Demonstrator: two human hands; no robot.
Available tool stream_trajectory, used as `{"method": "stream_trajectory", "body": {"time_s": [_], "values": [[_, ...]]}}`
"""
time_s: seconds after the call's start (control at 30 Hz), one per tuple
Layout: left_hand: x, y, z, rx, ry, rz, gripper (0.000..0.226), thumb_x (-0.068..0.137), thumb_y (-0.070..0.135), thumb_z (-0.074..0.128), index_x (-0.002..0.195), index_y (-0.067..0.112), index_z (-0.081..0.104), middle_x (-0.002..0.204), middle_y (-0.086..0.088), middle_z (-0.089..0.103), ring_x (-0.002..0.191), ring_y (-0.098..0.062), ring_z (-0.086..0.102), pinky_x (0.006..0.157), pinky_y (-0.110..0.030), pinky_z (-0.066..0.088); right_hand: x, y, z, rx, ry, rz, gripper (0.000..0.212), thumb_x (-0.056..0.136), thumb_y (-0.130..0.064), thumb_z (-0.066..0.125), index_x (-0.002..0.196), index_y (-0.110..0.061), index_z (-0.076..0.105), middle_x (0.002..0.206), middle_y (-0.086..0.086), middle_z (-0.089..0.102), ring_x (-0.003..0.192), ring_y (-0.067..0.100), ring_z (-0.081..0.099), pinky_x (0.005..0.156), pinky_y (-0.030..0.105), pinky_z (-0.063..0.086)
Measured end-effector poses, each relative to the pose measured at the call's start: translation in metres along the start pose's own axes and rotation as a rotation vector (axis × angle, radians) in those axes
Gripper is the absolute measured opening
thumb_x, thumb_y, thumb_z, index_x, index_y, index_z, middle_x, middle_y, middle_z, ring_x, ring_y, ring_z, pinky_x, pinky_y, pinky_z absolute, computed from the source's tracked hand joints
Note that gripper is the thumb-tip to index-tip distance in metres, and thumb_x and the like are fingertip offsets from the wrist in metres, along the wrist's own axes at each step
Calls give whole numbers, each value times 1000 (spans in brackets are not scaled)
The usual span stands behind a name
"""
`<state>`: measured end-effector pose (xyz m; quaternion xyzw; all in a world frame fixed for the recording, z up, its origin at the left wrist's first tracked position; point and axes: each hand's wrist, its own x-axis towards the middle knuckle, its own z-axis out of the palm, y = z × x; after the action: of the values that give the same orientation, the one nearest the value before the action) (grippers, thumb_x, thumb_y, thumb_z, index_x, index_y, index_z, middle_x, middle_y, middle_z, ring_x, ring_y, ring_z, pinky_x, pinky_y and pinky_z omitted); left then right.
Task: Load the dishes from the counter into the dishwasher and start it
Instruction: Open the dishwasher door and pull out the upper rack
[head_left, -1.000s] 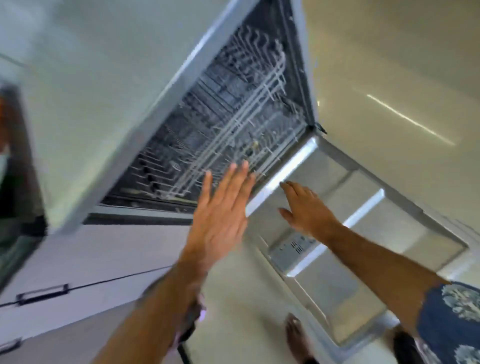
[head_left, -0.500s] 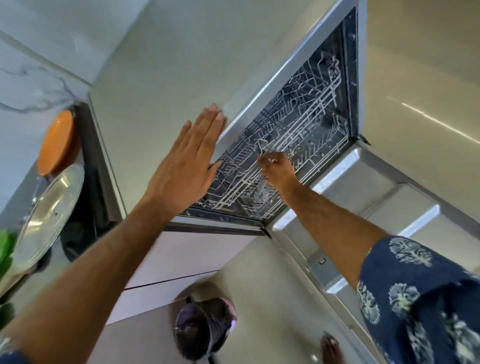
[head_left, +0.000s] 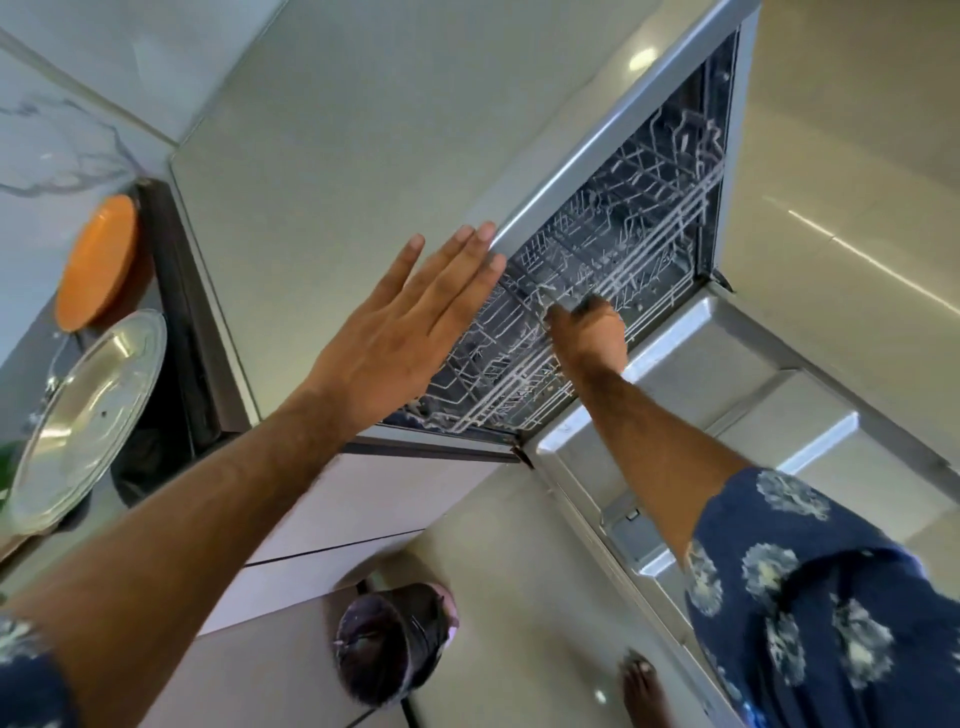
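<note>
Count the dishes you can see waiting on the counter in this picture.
2: an orange plate at the far left, and a glass lid just in front of it. Something green shows at the left edge; more dishes may lie out of view.

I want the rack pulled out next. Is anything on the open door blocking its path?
Nothing visible does. The door lies open and bare ahead of the rack, which the right hand grips at its front edge.
</note>
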<state>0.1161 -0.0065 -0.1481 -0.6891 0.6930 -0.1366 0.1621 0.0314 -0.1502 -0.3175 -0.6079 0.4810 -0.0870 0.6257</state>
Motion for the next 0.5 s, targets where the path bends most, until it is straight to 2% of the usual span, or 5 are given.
{"method": "stream_trajectory", "body": {"time_s": [0.1, 0.23, 0.33, 0.4, 0.5], "values": [[-1, 1, 0, 23, -4, 28, 89, 84, -19, 48, 159, 3, 4, 167, -18, 3, 155, -31, 5, 125, -53, 10, -27, 32, -21, 27, 14, 38, 28, 93, -41, 63, 101, -14, 58, 83, 2, 69, 75, 18, 68, 63, 28, 55], [-1, 2, -1, 63, -18, 22, 94, 84, -19, 52, 159, 4, 1, 167, -16, -5, 155, -30, 1, 125, -51, 6, -62, 66, -65, -59, 38, 68, 25, 89, -41, 60, 90, -17, 54, 81, 4, 71, 72, 24, 69, 62, 35, 57], [-1, 3, -3, 66, -44, 8, 97, 81, -20, 52, 159, 4, 0, 167, -17, -7, 155, -31, -1, 125, -51, 2, -88, 82, -100, -164, 11, 67, 25, 92, -38, 57, 93, -14, 54, 83, 7, 71, 77, 29, 68, 69, 44, 59], [-1, 3, -6, 77, -55, 32, 99, 78, -22, 50, 159, 5, 0, 167, -17, -8, 155, -33, -2, 125, -54, 3, -104, 88, -124, -378, -67, 38, 34, 98, -48, 51, 98, -15, 56, 87, 9, 70, 80, 31, 68, 75, 46, 58], [2, 4, -8, 107, -89, 139, 96, 78, -22, 45, 160, 7, 3, 167, -16, -7, 154, -34, -3, 123, -55, -3, -121, 94, -152, -1018, -196, -224, 43, 100, -56, 40, 107, -17, 59, 95, 7, 68, 88, 29, 68, 79, 43, 57]]}}
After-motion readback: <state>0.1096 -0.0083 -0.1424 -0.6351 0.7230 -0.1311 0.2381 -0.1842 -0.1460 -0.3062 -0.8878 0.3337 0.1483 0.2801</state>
